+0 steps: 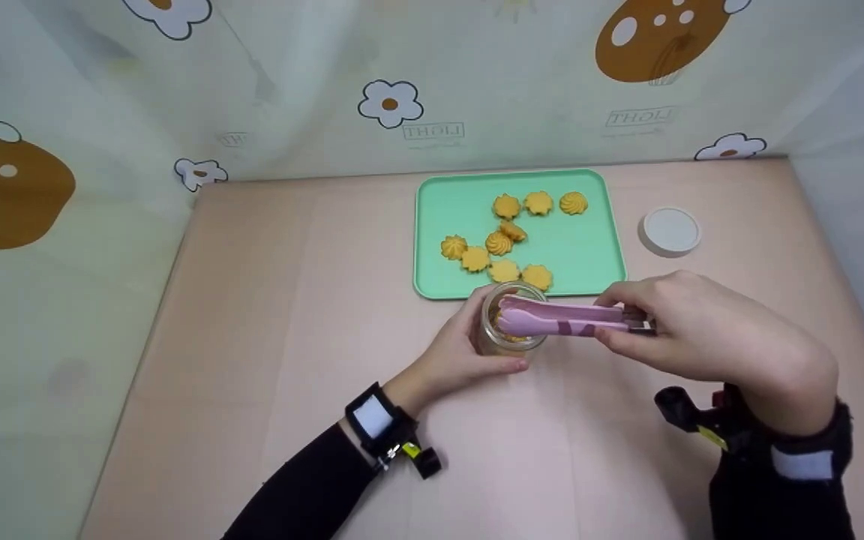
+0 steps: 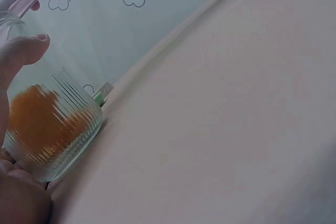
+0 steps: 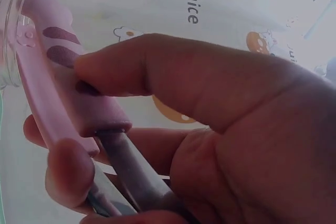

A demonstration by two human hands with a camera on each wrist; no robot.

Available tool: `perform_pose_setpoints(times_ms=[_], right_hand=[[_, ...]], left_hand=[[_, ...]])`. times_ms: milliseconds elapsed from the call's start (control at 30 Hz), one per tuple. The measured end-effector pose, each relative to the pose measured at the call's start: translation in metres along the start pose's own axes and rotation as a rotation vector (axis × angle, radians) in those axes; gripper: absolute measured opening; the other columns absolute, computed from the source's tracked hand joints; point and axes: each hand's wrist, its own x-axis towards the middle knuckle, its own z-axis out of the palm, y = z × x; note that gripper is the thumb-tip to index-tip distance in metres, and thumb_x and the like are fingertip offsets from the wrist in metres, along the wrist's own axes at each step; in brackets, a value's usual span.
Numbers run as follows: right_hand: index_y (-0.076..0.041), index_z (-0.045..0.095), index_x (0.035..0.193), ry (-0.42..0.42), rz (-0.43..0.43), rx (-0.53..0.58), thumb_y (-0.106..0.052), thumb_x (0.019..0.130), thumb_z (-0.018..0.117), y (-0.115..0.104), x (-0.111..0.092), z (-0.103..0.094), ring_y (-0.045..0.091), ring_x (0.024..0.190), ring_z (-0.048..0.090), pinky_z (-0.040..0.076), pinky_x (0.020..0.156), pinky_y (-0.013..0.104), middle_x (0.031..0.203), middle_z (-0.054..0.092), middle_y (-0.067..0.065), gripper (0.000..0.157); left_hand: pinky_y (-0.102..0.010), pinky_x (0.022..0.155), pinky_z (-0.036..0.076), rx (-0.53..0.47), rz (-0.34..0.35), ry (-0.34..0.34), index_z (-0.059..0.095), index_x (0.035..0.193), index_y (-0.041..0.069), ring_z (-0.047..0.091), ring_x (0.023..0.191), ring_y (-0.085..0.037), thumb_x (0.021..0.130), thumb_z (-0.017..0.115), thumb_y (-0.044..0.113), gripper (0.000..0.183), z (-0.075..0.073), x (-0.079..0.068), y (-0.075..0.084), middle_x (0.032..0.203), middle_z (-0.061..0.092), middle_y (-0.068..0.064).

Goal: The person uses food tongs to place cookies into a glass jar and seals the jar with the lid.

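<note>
My left hand (image 1: 458,345) grips a clear glass jar (image 1: 486,339), its fingers and thumb wrapped around the side. Through the ribbed glass in the left wrist view, orange-brown cookies (image 2: 39,119) show in the lower part. My right hand (image 1: 691,330) pinches pink tongs (image 1: 559,319) between thumb and fingers, close to their metal end. The tongs' tips reach into the jar mouth, over the cookies inside; whether they grasp one I cannot tell. Just beyond the jar, a green tray (image 1: 582,259) bears several swirled, flower-shaped cookies (image 1: 539,202).
A round white lid (image 1: 670,231) lies right of the tray. The table (image 1: 274,315) has a pale pink cover. Behind it hangs a patterned curtain (image 1: 312,97), which also runs along the left side. Both wrists wear black straps with small cameras (image 1: 423,461).
</note>
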Motion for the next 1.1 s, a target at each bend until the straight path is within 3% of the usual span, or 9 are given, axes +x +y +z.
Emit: perform_pose_setpoints(times_ms=[333,533,633,867,1100], right_hand=[[-0.016,0.078,0.114,0.065,-0.034,0.022,-0.028,0.102,0.079,0.003,-0.002,-0.004,0.002,0.062,0.052,0.047,0.057,0.025,0.078,0.061,-0.015,0.017],[-0.012,0.075,0.121,0.252,-0.044,-0.036,-0.03,0.103,0.079,0.015,0.002,-0.008,0.007,0.073,0.058,0.051,0.063,0.028,0.087,0.067,-0.008,0.026],[-0.008,0.073,0.127,0.335,0.016,-0.054,-0.03,0.105,0.077,0.025,0.009,-0.009,0.013,0.076,0.058,0.049,0.064,0.031,0.091,0.07,-0.001,0.031],[-0.001,0.067,0.135,0.405,0.226,-0.037,-0.041,0.108,0.071,0.065,0.033,-0.005,0.024,0.078,0.054,0.039,0.061,0.035,0.092,0.067,0.01,0.048],[0.002,0.062,0.135,0.372,0.379,-0.001,-0.045,0.107,0.069,0.11,0.055,0.012,0.034,0.08,0.059,0.043,0.065,0.043,0.091,0.066,0.017,0.055]], left_hand=[[-0.042,0.122,0.046,-0.036,-0.016,-0.007,0.044,0.162,0.027,0.057,0.14,-0.021,0.081,0.098,0.012,0.099,0.001,-0.001,0.001,0.154,0.058,0.0],[-0.041,0.127,0.038,-0.019,-0.002,0.002,0.045,0.161,0.024,0.055,0.144,-0.019,0.081,0.097,0.012,0.096,0.001,-0.001,0.001,0.155,0.059,-0.006],[-0.041,0.129,0.035,-0.009,0.021,-0.002,0.046,0.161,0.025,0.054,0.146,-0.018,0.081,0.098,0.011,0.096,0.001,0.0,0.0,0.154,0.06,-0.006],[-0.04,0.13,0.034,-0.001,0.029,-0.006,0.046,0.16,0.028,0.053,0.146,-0.017,0.082,0.098,0.013,0.095,0.001,0.0,-0.001,0.152,0.06,-0.005],[-0.042,0.13,0.033,-0.001,0.032,-0.008,0.045,0.161,0.027,0.052,0.146,-0.018,0.082,0.098,0.014,0.096,0.001,0.0,-0.001,0.153,0.06,-0.004]])
